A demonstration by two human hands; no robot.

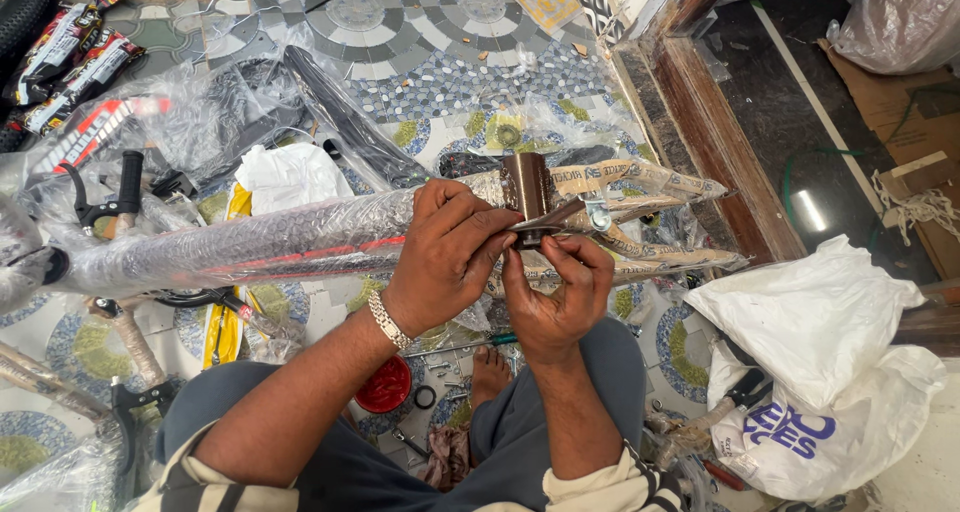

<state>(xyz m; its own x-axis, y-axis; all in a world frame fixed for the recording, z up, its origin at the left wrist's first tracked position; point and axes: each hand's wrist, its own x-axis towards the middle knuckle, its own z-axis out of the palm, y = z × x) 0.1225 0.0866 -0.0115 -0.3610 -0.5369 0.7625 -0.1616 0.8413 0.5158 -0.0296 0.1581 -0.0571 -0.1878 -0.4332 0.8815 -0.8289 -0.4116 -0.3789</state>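
A bicycle frame wrapped in clear bubble plastic lies across my lap, with a bare brown seat tube sticking up at its right end. My left hand, with a metal bracelet at the wrist, grips the frame just left of that tube. My right hand sits below the tube and pinches a small brown clamp piece with a silver bolt against it. The paper-wrapped rear stays run off to the right.
A wrapped handlebar with a black grip lies at the left. A red round tin, a screwdriver and small parts lie on the tiled floor by my foot. White plastic bags sit at the right, a wooden door sill beyond.
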